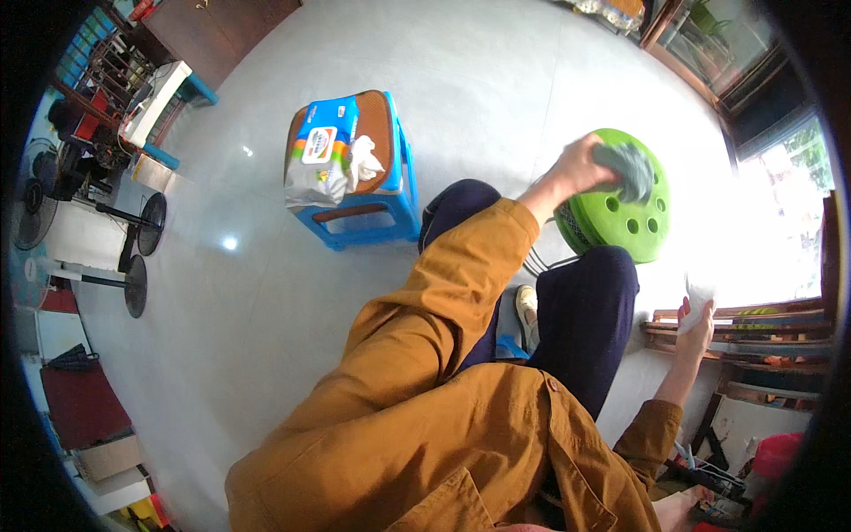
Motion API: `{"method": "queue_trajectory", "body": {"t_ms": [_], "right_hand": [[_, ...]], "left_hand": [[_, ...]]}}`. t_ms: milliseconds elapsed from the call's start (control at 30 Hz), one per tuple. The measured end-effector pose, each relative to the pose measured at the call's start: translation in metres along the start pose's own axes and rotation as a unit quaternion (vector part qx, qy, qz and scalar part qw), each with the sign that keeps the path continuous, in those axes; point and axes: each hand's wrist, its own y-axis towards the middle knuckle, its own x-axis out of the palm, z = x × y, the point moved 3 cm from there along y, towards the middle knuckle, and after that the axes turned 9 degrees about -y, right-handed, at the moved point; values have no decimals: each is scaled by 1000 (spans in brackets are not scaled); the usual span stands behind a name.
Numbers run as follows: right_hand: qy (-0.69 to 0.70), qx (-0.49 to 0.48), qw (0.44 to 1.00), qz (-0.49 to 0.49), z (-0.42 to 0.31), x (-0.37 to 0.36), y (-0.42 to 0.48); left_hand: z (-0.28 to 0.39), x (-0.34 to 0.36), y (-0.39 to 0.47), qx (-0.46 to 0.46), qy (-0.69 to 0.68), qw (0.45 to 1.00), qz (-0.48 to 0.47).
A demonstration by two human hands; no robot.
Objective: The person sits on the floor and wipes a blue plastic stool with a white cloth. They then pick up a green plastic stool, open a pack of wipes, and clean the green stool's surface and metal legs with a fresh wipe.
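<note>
My left hand (582,166) grips a grey-green cloth-like bundle (625,171), blurred, above a round green stool top (635,229) with round holes. In my right hand (696,329), out to the right, is a white crumpled wipe or tissue (698,302); its upper end fades into the glare. A blue plastic stool (362,223) with a brown woven seat mat (373,106) stands in front to the left. On the mat lie a pack of wet wipes (322,149) with a white lid and a crumpled white wipe (364,163) beside it.
Cables (535,263) run on the floor by the green stool. A slatted wooden rack (744,326) stands at the right, with a red item (781,455) below it. Fan bases (151,223), a white table (156,103) and boxes (110,459) line the left side.
</note>
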Motion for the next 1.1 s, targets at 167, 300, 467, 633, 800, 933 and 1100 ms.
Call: {"method": "queue_trajectory", "body": {"t_ms": [167,300,467,633,800,933,1100], "right_hand": [[43,-49,998,-23,-30,10,-8],[84,-73,990,-83,-45,29,-10],[65,-78,986,-131,-52,70,-10],[74,-73,981,-162,-42,89,4],[58,-40,986,-151,-4,109,12],[41,-49,986,-155,8,89,12],[40,-110,978,-172,29,60,26]], "left_hand": [[45,-83,-21,-8,-460,888,18],[45,-150,-70,49,-543,818,185],[86,-245,-129,100,-500,831,224],[135,-360,-177,112,-118,915,370],[93,-411,-199,-83,398,813,417],[57,-376,-194,-232,571,683,392],[65,-406,-188,-157,589,723,325]]}}
